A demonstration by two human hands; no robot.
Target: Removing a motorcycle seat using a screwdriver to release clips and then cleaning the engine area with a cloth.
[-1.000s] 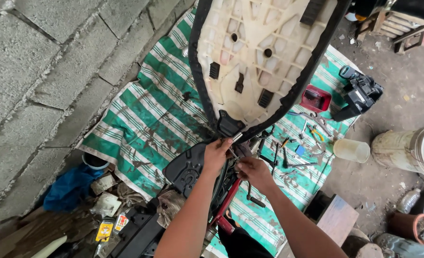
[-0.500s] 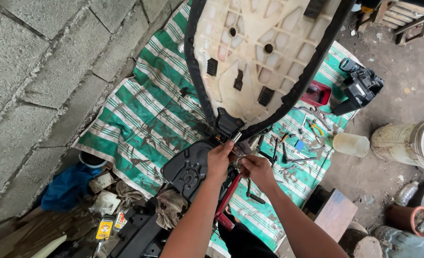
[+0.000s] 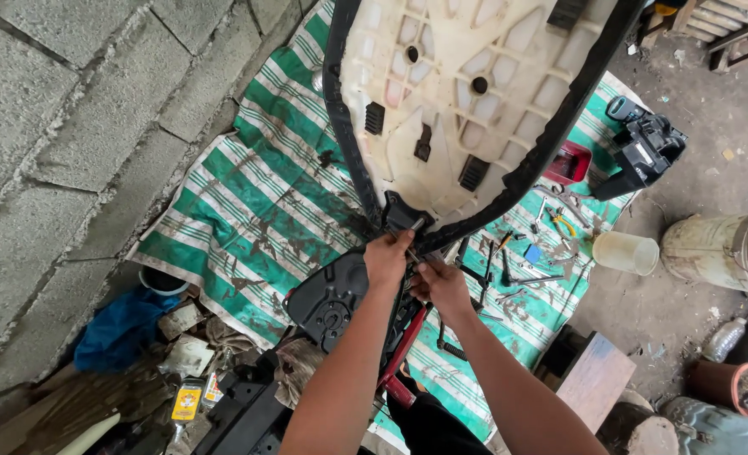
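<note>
Overhead, all of the following is seen from the head camera, with directions read as on a clock face.

Seat underside: an upturned motorcycle seat (image 3: 466, 93) is seen at twelve o'clock, its cream plastic base ribbed and edged with a black rim that narrows to a point near the centre.

Hinge bracket: a black bracket (image 3: 401, 211) is fixed at the narrow tip of the seat, just at twelve o'clock from both hands.

Left hand: the left hand (image 3: 388, 258) is curled narrowly, fingertips pressed to the bracket; what is pinched cannot be told.

Right hand: the right hand (image 3: 443, 285) is closed around a thin metal tool (image 3: 411, 255), whose tip is pointed toward eleven o'clock at the bracket, just beside the left hand.

Black panel: a rounded black plastic cover (image 3: 330, 295) is lying at nine o'clock from the hands, touching the left wrist's edge in view.

Red frame tube: a red bar (image 3: 403, 354) is seen at six o'clock, between the two forearms.

Ground sheet: a green and white striped tarp (image 3: 247, 194), stained dark, is spread under everything.

Loose tools: wrenches and pliers (image 3: 551, 227) are scattered at three o'clock on the tarp.

Cup: a pale plastic cup (image 3: 627, 252) is lying on its side farther toward three o'clock.

Wall: a grey block wall (image 3: 62, 109) is seen at ten o'clock.
</note>
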